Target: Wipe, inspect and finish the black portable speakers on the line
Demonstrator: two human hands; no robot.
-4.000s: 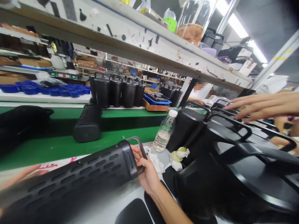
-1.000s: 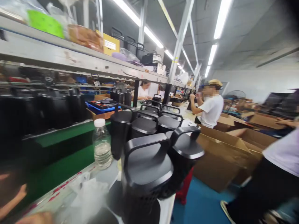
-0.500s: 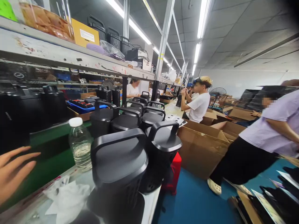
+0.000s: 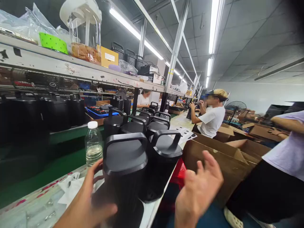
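Note:
Several black containers with lids and arched handles stand upright on the bench. The nearest black container [image 4: 125,155] is between my hands. My left hand [image 4: 91,196] is at its left side, fingers apart, the thumb in front of it; whether the fingertips touch it cannot be made out. To its right, past the bench edge, my right hand [image 4: 199,186] is raised with fingers spread and nothing in it. A second black container [image 4: 163,158] stands just behind on the right. A clear bottle [image 4: 94,148] with a white cap stands behind my left hand.
Crumpled white tissue [image 4: 71,190] lies on the bench [image 4: 30,205]. A shelf [image 4: 78,71] runs above on the left. Cardboard boxes [image 4: 220,164] and a red stool [image 4: 179,174] are right of the bench. One person [image 4: 212,118] stands beyond; another person [image 4: 285,148] is at the right.
My left hand has moved right from the left edge to the nearest container. My right hand has come into view. The view has shifted, and the person at the right is nearer the edge.

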